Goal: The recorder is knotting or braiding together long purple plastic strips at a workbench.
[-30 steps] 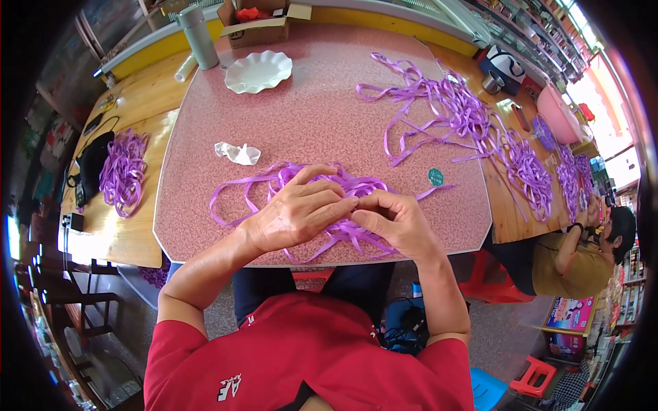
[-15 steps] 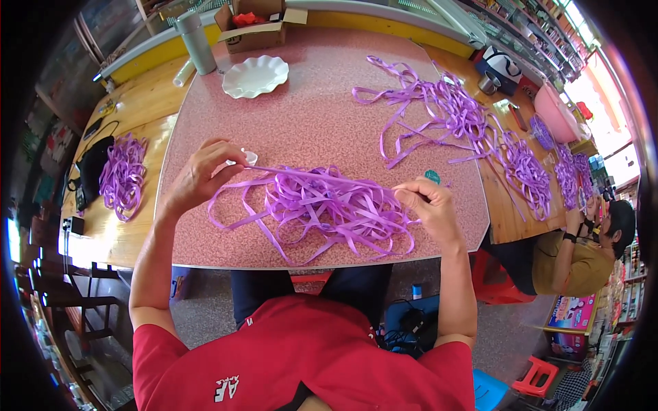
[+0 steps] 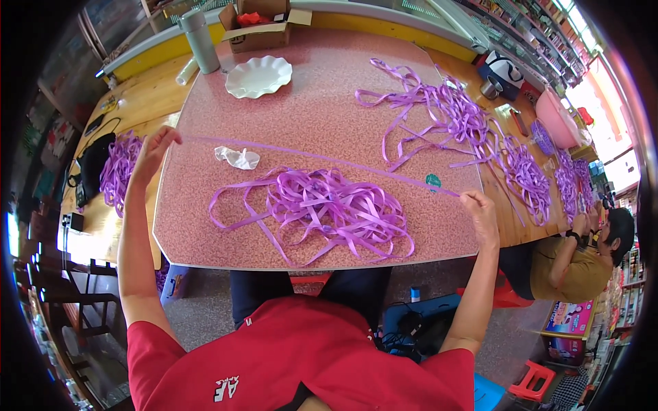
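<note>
Head view showed a single purple ribbon strand [image 3: 322,159] stretched taut above the pink speckled worktop [image 3: 322,89], running from the left hand [image 3: 152,154] at the worktop's left edge to the right hand [image 3: 480,216] near its right front corner. Each hand's fingers were pressed together on an end of the strand, pinching it. The strand looked flat, narrow and glossy, pale violet. Below it lay a loose tangled heap of purple ribbon [image 3: 329,209] near the front edge, with a crumpled clear plastic wrapper [image 3: 238,157] just beside the strand and a small round green sticker [image 3: 433,181] almost under it.

Farther back sat a white scalloped plate [image 3: 258,75], a grey cylindrical flask [image 3: 200,41] and an open brown cardboard box [image 3: 264,24] with something red inside, possibly packaging; the fisheye rim made it hard to tell. More purple ribbon sprawled in a long pile [image 3: 445,116] toward the right, spilling onto an adjoining wooden table [image 3: 507,205]. Another bunch of ribbon [image 3: 118,168] rested on a wooden table at the left, beside a black bag [image 3: 92,161]. A pink basin [image 3: 556,116] stood at the far right, where a seated person in an olive shirt [image 3: 576,264] worked. Red plastic stools [image 3: 534,380] stood on the grey floor.
</note>
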`<state>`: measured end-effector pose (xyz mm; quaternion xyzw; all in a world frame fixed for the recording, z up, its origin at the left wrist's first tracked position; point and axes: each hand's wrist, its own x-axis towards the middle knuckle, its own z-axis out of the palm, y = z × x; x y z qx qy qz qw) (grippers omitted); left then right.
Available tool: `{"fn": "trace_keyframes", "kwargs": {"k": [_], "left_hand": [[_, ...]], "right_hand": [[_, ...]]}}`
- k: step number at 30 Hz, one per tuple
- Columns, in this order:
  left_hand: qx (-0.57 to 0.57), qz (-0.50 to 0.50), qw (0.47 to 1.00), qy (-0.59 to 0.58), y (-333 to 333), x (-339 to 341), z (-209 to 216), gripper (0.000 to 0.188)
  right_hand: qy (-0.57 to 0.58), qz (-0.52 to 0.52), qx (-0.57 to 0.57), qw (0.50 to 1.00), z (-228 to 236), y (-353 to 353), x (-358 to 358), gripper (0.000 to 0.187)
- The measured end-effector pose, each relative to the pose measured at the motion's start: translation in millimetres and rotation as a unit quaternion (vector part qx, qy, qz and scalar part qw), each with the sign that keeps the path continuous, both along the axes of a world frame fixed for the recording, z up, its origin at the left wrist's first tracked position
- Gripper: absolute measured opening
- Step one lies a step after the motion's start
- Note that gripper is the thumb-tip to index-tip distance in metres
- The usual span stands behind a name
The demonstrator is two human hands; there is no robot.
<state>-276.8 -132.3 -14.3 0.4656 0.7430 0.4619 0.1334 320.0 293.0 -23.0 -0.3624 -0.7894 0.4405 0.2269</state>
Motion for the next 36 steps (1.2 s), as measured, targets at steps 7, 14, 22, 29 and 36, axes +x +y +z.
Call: {"fn": "trace_keyframes", "kwargs": {"k": [7,14,22,29,36], "left_hand": [[-0.004,0.212,0.934,0.287,44.0,31.0,-14.9,0.039],[-0.042,-0.407,0.907,-0.102,131.9,275.2,50.7,0.036],[0.067,-0.337,0.809,-0.477,173.5,376.8,32.1,0.055],[0.117,-0.232,0.789,-0.557,177.7,382.1,22.8,0.025],[0.167,-0.196,0.789,-0.558,175.9,382.9,23.9,0.017]], "right_hand": [[0.124,-0.045,-0.081,0.988,2.8,-24.9,-2.9,0.018],[0.125,0.019,-0.063,0.990,62.8,-113.0,-53.1,0.012],[0.129,0.073,0.228,0.962,81.7,-148.3,-68.2,0.024],[0.163,0.054,0.283,0.944,72.9,-154.9,-72.2,0.025],[0.259,0.033,0.044,0.964,64.6,-166.7,-75.5,0.023]]}}
